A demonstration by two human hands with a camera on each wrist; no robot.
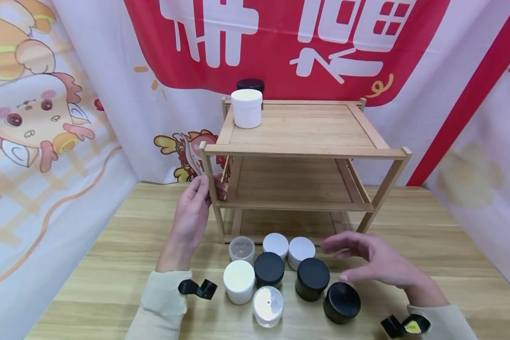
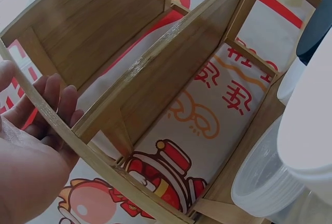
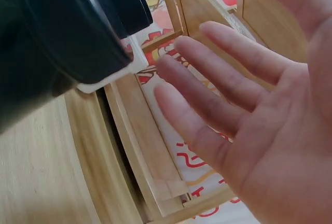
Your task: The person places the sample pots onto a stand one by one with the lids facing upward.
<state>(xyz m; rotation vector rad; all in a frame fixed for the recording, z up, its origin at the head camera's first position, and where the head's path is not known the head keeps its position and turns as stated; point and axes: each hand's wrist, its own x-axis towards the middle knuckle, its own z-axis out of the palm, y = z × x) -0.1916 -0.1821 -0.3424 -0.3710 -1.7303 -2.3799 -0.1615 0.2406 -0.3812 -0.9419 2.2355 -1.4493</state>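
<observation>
A three-tier wooden shelf (image 1: pixel 306 127) stands on the table. My left hand (image 1: pixel 187 217) holds its front left leg, the fingers curled round the wood (image 2: pixel 52 120) in the left wrist view. My right hand (image 1: pixel 378 259) is in the air by the shelf's front right side, its fingers spread and holding nothing. Nearest to it are a black jar (image 1: pixel 342 302) and another black jar (image 1: pixel 312 278). Beside these stand a third black jar (image 1: pixel 269 270), white jars (image 1: pixel 239 281) and translucent jars (image 1: pixel 268 306), grouped before the shelf.
A white jar (image 1: pixel 247 109) sits at the left of the top tier, and a black-lidded jar (image 1: pixel 250 85) is partly hidden behind it. Printed cloth (image 1: pixel 97 85) hangs behind and at both sides. Wood-grain table (image 1: pixel 97 264) surface extends left of the jars.
</observation>
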